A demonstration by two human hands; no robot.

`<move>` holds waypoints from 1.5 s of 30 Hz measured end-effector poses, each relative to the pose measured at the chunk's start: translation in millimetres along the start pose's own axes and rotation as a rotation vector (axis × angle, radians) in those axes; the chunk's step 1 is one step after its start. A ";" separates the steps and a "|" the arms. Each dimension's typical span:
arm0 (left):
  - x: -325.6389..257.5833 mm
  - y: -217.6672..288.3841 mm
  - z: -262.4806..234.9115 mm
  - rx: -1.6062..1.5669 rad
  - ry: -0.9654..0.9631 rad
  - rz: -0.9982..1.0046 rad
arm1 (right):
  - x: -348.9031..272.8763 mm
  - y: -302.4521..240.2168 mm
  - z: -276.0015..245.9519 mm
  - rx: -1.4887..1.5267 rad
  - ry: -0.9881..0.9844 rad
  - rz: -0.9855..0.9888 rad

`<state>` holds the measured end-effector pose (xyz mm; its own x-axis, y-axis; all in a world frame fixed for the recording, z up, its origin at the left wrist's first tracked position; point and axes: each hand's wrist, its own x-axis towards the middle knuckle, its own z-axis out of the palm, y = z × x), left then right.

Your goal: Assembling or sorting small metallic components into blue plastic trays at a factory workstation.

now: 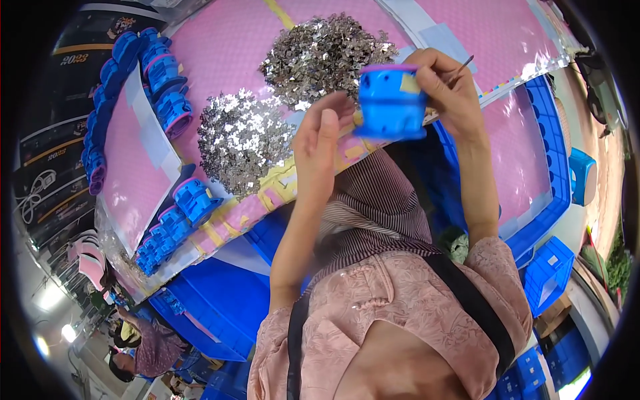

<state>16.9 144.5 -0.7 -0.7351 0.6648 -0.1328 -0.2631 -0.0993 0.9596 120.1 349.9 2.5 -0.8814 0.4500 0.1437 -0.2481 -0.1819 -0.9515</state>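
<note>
A blue plastic housing [392,107] with a pink rim and a pale yellow sticker is held up over the table's front edge, slightly blurred. My right hand [448,90] grips its right side between thumb and fingers. A thin dark rod [467,63] also sticks out from that hand's fingers. Close to the housing's left side is my left hand [322,130], its thumb raised and its fingers loosely bent and apart. Whether a fingertip touches the housing is hard to tell. Beyond both hands lie two heaps of small shiny metal pieces, a far heap [327,60] and a nearer heap [243,140].
Rows of similar blue housings [167,77] stand along the left of the pink-covered table [220,40]; more housings [193,200] line its near left edge. Yellow tape [280,177] covers the front edge. Blue bins [213,300] sit below. Another person [157,343] is at lower left.
</note>
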 end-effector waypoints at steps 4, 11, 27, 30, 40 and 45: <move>-9.1 26.7 -14.7 -0.511 -0.335 -0.301 | -8.8 -10.1 62.2 -0.103 -0.121 0.196; -30.0 32.8 -51.7 -0.604 -0.195 -0.371 | -12.2 -15.5 97.7 -1.043 -0.127 -0.335; -34.2 40.6 -91.1 -0.563 -0.303 -0.464 | 26.8 -14.4 86.2 -0.871 -0.539 -0.636; -29.6 31.0 -87.5 -1.150 -0.270 -0.455 | 22.2 -5.9 106.8 -0.651 -0.296 -0.684; -14.9 30.4 -73.9 -0.556 -0.022 -0.299 | 185.4 -8.2 17.1 -0.465 0.544 -0.263; -28.9 22.0 -99.8 -0.384 0.033 -0.164 | 203.2 -22.8 28.2 -1.182 0.838 -0.334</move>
<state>-30.0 49.3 -0.5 -0.6821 0.6713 -0.2899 -0.5876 -0.2672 0.7638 -64.7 420.9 61.0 -0.2670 0.7613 0.5909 0.4364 0.6422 -0.6302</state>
